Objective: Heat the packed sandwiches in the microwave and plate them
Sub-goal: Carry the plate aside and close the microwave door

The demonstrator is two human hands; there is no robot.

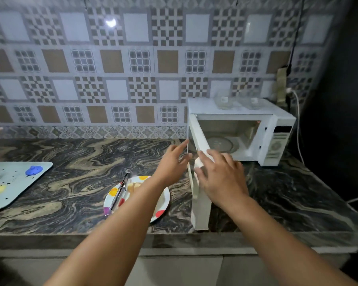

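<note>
Resting w/ loose fingers on microwave door [198,195], both hands [196,170] half-hide plate [161,211].

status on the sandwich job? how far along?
Done, apparently: a sandwich lies on the dotted plate beside tongs, and the microwave cavity looks empty. In hand: both the left hand and right hand are on the open door. Left: shutting it.

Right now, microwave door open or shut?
Open. The door is swung out toward the camera, showing the cavity and turntable. Both hands are at its top edge: left hand, right hand.
</note>
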